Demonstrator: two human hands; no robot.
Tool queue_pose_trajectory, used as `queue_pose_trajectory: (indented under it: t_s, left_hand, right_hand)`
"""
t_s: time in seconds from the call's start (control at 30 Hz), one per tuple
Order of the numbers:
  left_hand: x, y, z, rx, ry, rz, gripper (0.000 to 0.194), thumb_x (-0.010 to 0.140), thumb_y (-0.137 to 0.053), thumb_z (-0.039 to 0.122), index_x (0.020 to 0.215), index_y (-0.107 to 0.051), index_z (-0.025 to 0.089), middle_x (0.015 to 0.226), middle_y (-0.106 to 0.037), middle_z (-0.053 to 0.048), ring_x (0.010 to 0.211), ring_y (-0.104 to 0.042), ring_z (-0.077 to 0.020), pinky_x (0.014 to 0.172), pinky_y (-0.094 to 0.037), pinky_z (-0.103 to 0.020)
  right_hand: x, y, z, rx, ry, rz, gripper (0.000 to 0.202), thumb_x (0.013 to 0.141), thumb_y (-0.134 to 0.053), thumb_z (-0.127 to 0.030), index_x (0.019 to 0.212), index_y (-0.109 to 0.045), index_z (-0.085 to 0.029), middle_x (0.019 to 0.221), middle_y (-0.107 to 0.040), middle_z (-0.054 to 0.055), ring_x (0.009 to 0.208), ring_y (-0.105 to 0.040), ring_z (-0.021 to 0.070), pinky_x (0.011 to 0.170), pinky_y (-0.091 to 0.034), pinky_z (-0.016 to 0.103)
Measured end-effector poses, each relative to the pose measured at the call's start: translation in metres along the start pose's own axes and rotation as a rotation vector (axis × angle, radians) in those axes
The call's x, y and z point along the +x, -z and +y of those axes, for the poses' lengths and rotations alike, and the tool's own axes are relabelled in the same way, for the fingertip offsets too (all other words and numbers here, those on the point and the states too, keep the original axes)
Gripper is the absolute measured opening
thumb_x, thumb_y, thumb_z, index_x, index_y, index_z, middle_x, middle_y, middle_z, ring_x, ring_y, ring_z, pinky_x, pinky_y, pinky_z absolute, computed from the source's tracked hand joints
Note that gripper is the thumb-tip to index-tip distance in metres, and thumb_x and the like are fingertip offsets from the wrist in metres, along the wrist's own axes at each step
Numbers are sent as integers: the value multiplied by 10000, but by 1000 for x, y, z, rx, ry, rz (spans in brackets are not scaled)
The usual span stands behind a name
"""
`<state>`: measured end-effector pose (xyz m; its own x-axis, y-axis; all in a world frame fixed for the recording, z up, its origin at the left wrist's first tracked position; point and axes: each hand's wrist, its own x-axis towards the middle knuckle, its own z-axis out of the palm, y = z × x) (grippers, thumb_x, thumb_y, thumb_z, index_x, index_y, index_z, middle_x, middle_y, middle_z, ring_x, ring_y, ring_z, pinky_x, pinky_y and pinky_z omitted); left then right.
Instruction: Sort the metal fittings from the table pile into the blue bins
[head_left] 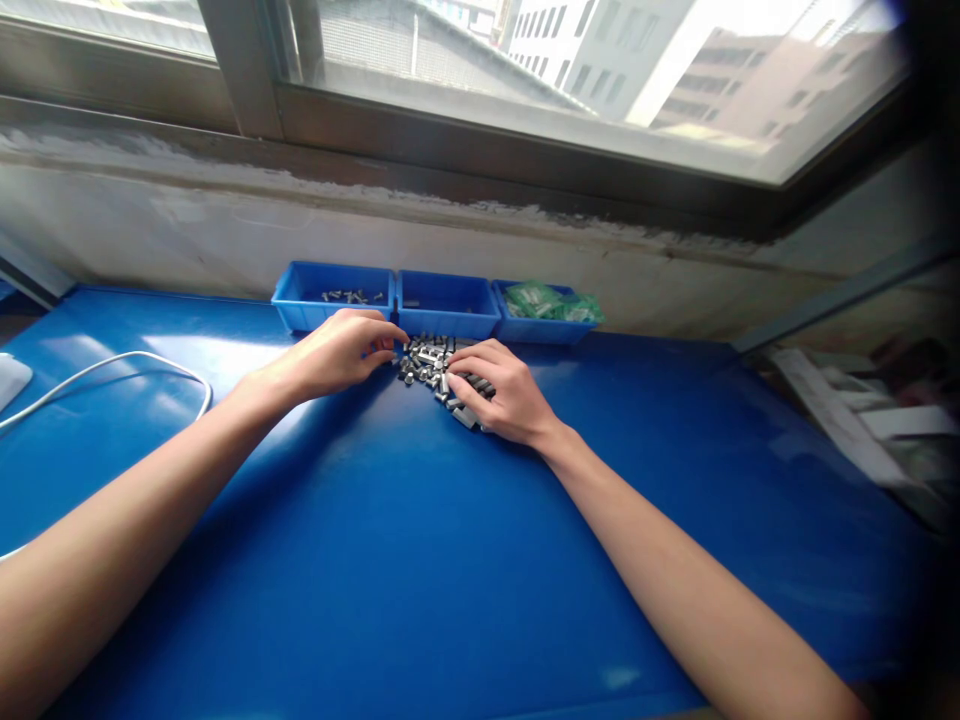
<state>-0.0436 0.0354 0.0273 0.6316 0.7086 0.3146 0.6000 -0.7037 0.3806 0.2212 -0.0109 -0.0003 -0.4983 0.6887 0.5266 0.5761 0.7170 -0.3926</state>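
Observation:
A loose heap of small metal parts (429, 360), several of them short shiny cylinders, lies on the blue tabletop in front of the bins. My left hand (346, 350) is at the heap's left edge, its index finger reaching over the parts and its thumb apart from it. Nothing shows between those fingertips. From the right, my right hand (506, 390) arches over the heap, thumb and index finger spread, with parts visible between them. Its palm hides some of the pieces beneath.
Behind the heap stand three blue bins in a row: the left bin (337, 318) has several screws, the middle bin (448, 322) a few small pieces, the right bin (544, 330) green plastic packets (551, 300). A white cable (135, 354) curves across the table's left side.

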Motion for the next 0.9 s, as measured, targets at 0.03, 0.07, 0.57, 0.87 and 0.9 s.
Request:
queue_pose_trajectory:
  t_s: [0.03,0.07,0.57,0.87,0.9]
  left_hand:
    - [0,0,0,-8,7,-1,309,915,-568,286,1114,-763,152,941,-723,-94,817,-666,-202,774,-525,-307]
    - [0,0,-1,-13,10,1,307,911,-572,286,1106,-767,151,934,-720,-92,809,-664,-198,775,-529,-308]
    - [3,13,25,-519,254,163,278,809,-737,426,909,-788,172,863,-773,-84,781,-721,-206,702,-586,-302]
    - [6,18,20,-644,452,308,352,748,-802,514,793,-690,184,673,-710,-55,617,-667,-173,589,-553,-290]
    - [5,20,19,-654,487,379,351,736,-813,506,804,-693,183,690,-716,-56,638,-677,-178,612,-570,-300]
  right_hand:
    - [0,0,0,1,0,-1,147,959,-615,-323,980,-723,-226,1061,-752,69,1033,-660,256,959,-514,459]
    - [0,0,0,1,0,-2,146,958,-616,-321,979,-723,-225,1060,-752,69,1032,-659,255,958,-513,459]
    - [0,0,1,7,14,8,138,955,-617,-311,971,-718,-218,1059,-749,75,1022,-660,253,949,-520,461]
    - [0,0,0,3,1,9,133,952,-623,-311,974,-719,-222,1053,-751,67,1025,-658,255,946,-518,456]
    - [0,0,0,2,2,10,132,951,-624,-309,972,-719,-220,1052,-751,67,1025,-657,254,945,-517,454]
